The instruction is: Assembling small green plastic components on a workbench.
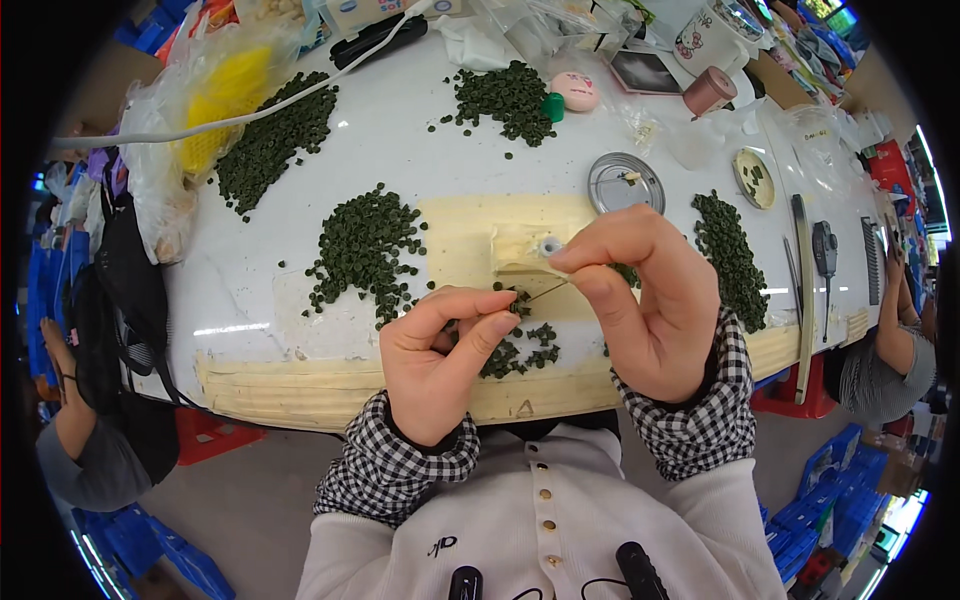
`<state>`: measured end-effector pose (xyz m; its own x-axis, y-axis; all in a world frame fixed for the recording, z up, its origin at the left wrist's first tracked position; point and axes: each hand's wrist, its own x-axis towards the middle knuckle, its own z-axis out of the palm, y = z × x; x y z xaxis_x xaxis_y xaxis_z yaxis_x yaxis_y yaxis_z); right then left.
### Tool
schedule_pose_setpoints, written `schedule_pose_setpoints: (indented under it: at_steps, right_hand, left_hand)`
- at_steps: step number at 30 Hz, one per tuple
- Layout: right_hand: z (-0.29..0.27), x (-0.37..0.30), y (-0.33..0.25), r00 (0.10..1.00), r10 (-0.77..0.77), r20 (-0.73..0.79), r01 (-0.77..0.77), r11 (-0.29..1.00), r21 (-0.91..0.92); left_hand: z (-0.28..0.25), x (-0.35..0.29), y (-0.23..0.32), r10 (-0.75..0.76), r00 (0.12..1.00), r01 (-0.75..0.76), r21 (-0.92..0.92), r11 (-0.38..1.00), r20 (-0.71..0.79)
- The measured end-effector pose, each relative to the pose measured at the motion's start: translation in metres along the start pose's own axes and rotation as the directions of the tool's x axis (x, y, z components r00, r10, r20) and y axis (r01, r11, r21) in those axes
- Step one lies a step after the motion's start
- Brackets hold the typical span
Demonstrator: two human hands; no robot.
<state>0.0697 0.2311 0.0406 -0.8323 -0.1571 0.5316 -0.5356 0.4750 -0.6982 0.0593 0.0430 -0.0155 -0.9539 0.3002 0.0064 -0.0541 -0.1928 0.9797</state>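
My left hand pinches a tiny dark green piece between thumb and forefinger, above the near part of the table. In the fingertips of my right hand is a thin metal pin, slanting down to the left with its tip at the green piece. Whether the tip enters the piece is too small to tell. Just beyond the fingers sits a tape-covered block with a small white round part at its right end. A loose pile of green pieces lies below my hands.
More green heaps spread across the white table, and a long one lies at the right. A round metal lid stands beyond my right hand. Tweezers and a dark-handled tool lie far right. Co-workers' arms show at both sides.
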Motion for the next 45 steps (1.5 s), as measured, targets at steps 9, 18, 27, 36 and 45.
schedule_pose_setpoints:
  at_steps: [9,18,27,36,45]
  right_hand:
    - [0.018,-0.007,0.005,0.994,0.109,-0.022,-0.106,0.988,0.116]
    - [0.018,-0.005,0.005,0.998,0.037,-0.041,-0.034,0.997,0.075]
    - [0.011,-0.004,0.009,0.976,0.145,-0.163,-0.168,0.976,-0.137]
    - [0.019,-0.001,0.022,0.992,-0.006,-0.122,-0.052,0.884,-0.465]
    - [0.01,-0.009,-0.001,0.978,0.105,-0.183,-0.154,0.949,-0.276]
  left_hand:
    - [-0.001,0.0,-0.003,0.021,1.0,-0.021,-0.011,1.0,0.012]
    - [-0.002,0.0,-0.004,0.031,0.999,-0.031,-0.016,0.999,0.016]
    - [-0.001,-0.001,-0.002,0.008,1.0,-0.008,0.005,1.0,-0.008]
    - [-0.001,-0.002,-0.003,-0.002,0.999,0.0,-0.032,0.999,-0.052]
    - [-0.003,-0.002,-0.004,0.019,0.999,-0.021,-0.037,0.999,-0.051]
